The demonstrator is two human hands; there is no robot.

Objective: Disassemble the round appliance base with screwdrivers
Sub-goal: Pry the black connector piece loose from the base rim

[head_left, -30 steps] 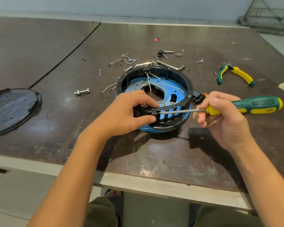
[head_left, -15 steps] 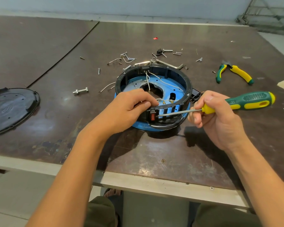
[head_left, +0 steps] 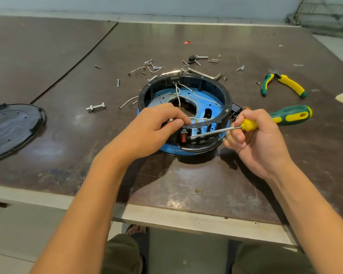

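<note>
Right-hand grip (head_left: 259,143) is clenched round the green-and-yellow-handled screwdriver (head_left: 289,115). Its blade tip meets the red rocker switch (head_left: 183,137) at 6 o'clock on the round black-and-blue plastic appliance base (head_left: 229,99), which sits mid-worktop (head_left: 186,184). Left-hand grip (head_left: 152,129) grasps the base's near rim beside the switch. Done: black round cover (head_left: 12,127) lies off at 9 o'clock, loose screws (head_left: 153,67) at 12. Apparently left: switch, wiring, ring.

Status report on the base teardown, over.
Left hand grips round base rim. Right hand holds screwdriver, tip at red switch. Nothing blocking the tip.
</note>
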